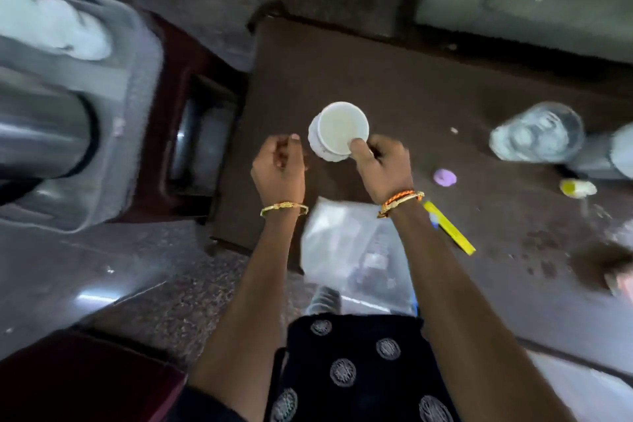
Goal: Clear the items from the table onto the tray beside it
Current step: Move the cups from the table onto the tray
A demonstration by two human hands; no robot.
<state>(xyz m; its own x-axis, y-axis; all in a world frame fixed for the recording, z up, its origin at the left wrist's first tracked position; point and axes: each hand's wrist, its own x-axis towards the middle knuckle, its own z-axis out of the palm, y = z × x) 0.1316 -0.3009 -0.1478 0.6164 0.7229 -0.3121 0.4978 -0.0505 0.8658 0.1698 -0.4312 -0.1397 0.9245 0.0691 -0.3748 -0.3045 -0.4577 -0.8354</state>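
My right hand [380, 166] grips the rim of a white cup [337, 128], thumb inside it, over the left part of the dark brown table [394, 79]. My left hand [279, 169] hovers just left of the cup with its fingers curled and nothing in it. A clear plastic sheet [356, 247] lies at the table's near edge under my right wrist. A grey tray [113, 113] stands at the left with a steel vessel [41, 134] and a white item [54, 24] on it. The frame is blurred.
On the right of the table are a clear glass [537, 132], a purple lid [444, 177], a small yellow and white item [577, 188] and a yellow ruler [448, 228]. A dark red stand [191, 134] sits between tray and table. Stone floor lies below.
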